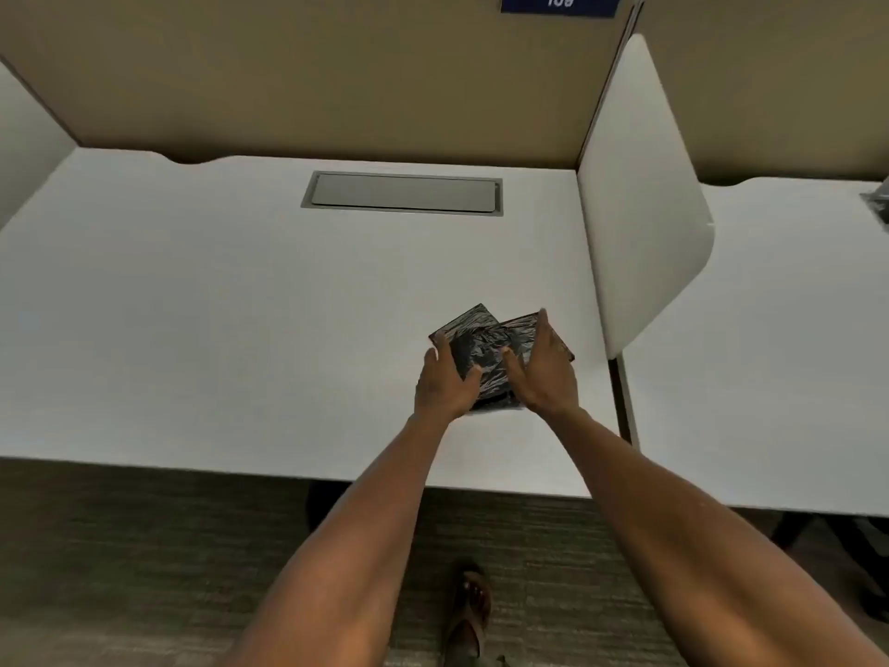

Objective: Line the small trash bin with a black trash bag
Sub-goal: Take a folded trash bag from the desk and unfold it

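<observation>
Two folded black trash bags lie overlapping on the white desk, right of its middle. My left hand rests on the left side of the stack, fingers apart, thumb on the plastic. My right hand covers the right side of the stack, fingers stretched forward along the second folded bag. Both hands touch the bags; whether either grips them I cannot tell. No trash bin is in view.
A grey cable hatch is set into the desk's back. Tan panels wall the back, a white divider stands at the right. Beyond it is a second desk with a dark object at its far edge. Carpet and my sandalled foot lie below.
</observation>
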Available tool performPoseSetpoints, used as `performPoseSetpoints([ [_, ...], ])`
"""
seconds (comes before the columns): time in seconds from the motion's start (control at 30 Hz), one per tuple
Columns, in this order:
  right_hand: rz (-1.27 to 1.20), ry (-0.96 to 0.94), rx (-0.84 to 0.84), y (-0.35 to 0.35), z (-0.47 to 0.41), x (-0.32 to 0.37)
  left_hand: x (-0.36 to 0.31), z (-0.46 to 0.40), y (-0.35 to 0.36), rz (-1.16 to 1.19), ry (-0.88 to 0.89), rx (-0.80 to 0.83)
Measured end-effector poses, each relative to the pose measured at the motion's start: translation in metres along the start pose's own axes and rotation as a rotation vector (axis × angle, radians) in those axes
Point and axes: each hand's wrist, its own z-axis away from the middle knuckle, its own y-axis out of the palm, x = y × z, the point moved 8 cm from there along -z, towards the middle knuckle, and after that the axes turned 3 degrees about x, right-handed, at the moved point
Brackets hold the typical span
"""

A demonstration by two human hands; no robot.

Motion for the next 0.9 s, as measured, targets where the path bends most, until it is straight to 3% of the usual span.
performPoseSetpoints([
  [0.2,-0.087,0.116,0.103,0.034,-0.019,-0.026,0.024,-0.019,0.019,0.246,-0.234,0.005],
  [0.37,-0.203,0.15,0.072,0.045,-0.024,-0.032,0.039,-0.026,0.023,0.487,-0.328,-0.033],
  [0.5,-0.471,0.368,0.059,0.055,-0.02,-0.049,0.054,-0.021,0.023,0.612,-0.404,-0.072],
  [0.6,-0.828,0.551,0.136,0.072,-0.009,-0.054,0.066,-0.012,0.021,0.718,-0.425,-0.044],
  [0.77,-1.019,0.506,0.227,0.074,0.019,-0.029,0.081,0.016,0.006,0.9,-0.346,0.009],
  [0.9,-1.247,0.522,0.347,0.079,0.061,0.009,0.098,0.055,-0.013,1.084,-0.39,0.03],
])
